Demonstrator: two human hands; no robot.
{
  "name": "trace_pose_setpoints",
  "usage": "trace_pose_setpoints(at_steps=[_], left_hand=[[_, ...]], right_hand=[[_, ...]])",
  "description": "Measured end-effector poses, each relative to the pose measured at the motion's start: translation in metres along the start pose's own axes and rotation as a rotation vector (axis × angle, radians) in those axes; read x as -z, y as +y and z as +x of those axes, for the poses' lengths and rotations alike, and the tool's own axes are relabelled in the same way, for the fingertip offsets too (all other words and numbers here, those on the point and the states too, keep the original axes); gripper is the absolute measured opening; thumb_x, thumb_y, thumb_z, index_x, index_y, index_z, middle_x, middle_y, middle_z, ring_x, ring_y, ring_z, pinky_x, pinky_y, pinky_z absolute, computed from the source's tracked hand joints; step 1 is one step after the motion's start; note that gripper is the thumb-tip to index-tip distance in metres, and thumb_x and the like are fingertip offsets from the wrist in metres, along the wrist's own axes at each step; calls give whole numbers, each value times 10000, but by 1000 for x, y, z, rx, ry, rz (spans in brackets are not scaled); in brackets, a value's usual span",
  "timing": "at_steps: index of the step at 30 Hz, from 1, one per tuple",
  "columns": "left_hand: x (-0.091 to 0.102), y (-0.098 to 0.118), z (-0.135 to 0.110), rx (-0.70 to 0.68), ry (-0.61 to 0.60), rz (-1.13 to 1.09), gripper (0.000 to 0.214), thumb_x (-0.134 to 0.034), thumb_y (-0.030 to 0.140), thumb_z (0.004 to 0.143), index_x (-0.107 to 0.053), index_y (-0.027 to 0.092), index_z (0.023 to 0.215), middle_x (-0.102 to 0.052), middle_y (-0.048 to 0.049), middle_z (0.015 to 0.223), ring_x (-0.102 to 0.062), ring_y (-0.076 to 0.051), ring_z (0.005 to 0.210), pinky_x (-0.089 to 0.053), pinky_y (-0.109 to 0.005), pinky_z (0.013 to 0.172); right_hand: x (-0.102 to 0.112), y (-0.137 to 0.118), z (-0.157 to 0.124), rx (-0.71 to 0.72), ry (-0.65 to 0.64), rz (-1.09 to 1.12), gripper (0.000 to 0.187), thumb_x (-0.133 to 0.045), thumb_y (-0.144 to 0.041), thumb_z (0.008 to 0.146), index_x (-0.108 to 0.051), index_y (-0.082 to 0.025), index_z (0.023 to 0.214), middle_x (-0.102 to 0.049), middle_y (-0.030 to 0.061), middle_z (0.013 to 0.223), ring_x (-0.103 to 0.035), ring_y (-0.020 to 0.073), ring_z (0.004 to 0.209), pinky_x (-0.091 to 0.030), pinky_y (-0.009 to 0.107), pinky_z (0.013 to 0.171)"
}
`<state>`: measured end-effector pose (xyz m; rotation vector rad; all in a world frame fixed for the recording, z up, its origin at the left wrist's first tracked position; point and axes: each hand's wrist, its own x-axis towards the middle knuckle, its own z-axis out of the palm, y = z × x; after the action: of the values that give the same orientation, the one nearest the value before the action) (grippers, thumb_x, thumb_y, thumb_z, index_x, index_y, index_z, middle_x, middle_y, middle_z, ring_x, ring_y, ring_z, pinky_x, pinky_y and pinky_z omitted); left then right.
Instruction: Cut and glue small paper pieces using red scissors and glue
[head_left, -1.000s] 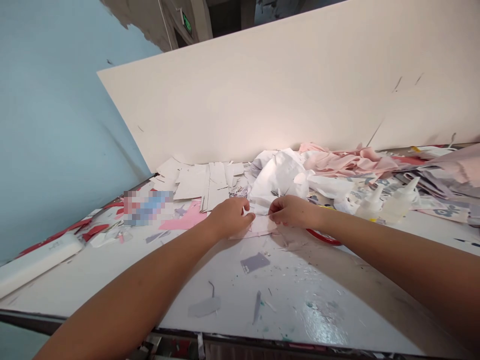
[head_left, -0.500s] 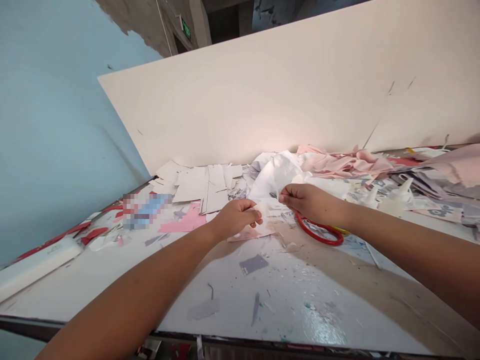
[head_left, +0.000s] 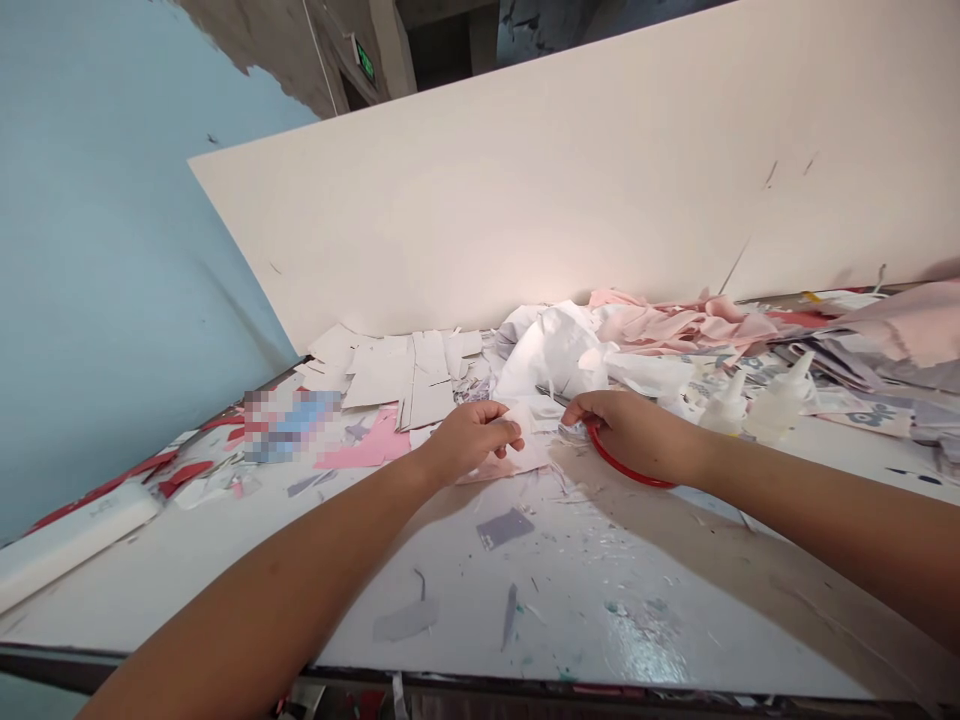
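Observation:
My left hand (head_left: 480,442) has thumb and forefinger pinched on a small thin white scrap (head_left: 519,418), paper or cloth, just above the littered table. To its right, my right hand (head_left: 641,435) curls over a pair of scissors with a red handle (head_left: 626,472). Part of the red loop shows below the palm; the fingers around the handle are partly hidden. The scissors' blades point away toward a crumpled white sheet (head_left: 551,350). Under my hands lies a pale pinkish-white piece (head_left: 499,468) among small scraps.
White cards (head_left: 390,368) and pink sheet (head_left: 367,445) lie left of centre. Two white squeeze bottles (head_left: 780,402) stand right, near pink cloth (head_left: 690,325). A white panel (head_left: 487,210) rises behind. Grey scraps (head_left: 506,528) dot the table (head_left: 570,600); its front edge runs below.
My right hand has left its pinch near the white sheet and lowered onto the scissors' red handle, covering more of it. My left hand stays nearly in place. The view has shifted slightly.

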<state>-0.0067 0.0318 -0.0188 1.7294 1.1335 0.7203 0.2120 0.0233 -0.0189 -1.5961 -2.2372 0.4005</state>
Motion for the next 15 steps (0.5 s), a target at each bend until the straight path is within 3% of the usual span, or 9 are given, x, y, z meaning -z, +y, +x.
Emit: trace_pose_setpoints(at_steps=[5, 9, 15], left_hand=[[-1, -3, 0, 1, 65, 12, 177, -522, 364, 695, -559, 191, 702, -635, -16, 788, -491, -119, 668, -364, -233, 560], [-3, -4, 1, -9, 101, 11, 160, -516, 353, 691, -558, 198, 690, -629, -7, 766, -496, -117, 664, -371, -227, 555], [-6, -5, 1, 15, 111, -25, 146, -534, 338, 667, -557, 194, 671, -617, -20, 762, -496, -124, 648, -370, -215, 489]], right_hand=[[4, 4, -5, -183, 17, -358, 149, -437, -285, 751, -533, -182, 701, -605, 98, 834, -573, 219, 699, -382, 291, 525], [4, 10, -7, -260, -39, -403, 232, -448, -363, 747, -473, -189, 596, -586, 112, 661, -562, 234, 569, -346, 308, 451], [5, 14, -5, -325, -83, -366, 132, -517, -302, 674, -469, -192, 620, -595, 88, 640, -575, 215, 551, -365, 292, 444]])
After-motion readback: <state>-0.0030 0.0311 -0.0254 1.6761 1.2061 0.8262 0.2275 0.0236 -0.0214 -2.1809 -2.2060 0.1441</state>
